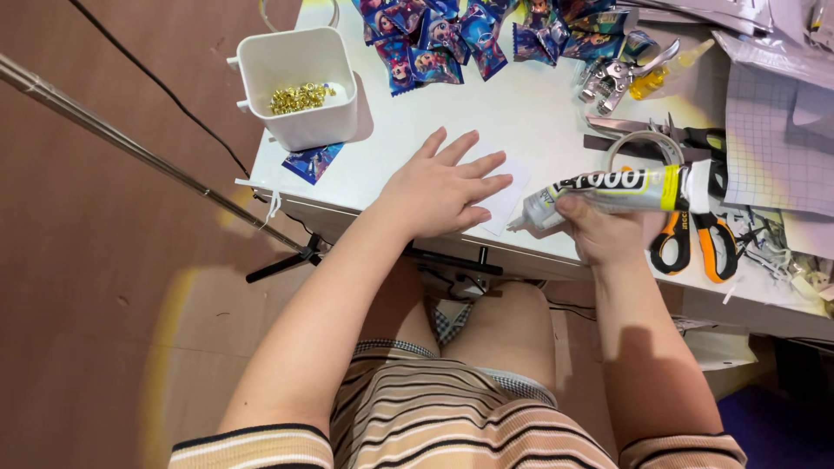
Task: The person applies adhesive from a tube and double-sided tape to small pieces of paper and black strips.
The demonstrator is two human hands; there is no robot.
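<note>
My left hand (pixel 445 185) lies flat, fingers spread, on a small white card (pixel 511 193) at the near edge of the white table (pixel 521 113). My right hand (pixel 605 233) grips a glue tube (pixel 617 189) with a white and yellow label. The tube lies sideways with its nozzle pointing left, right beside the card's near right corner. Whether the tip touches the card is unclear.
A white square tub (pixel 300 82) of small gold bells stands at the table's left corner, a blue wrapper (pixel 311 161) beside it. Several blue packets (pixel 452 35) lie at the back. Orange-handled scissors (pixel 695 243), a tape ring (pixel 645 142), metal pliers (pixel 612 78) and paper sheets (pixel 777 139) crowd the right.
</note>
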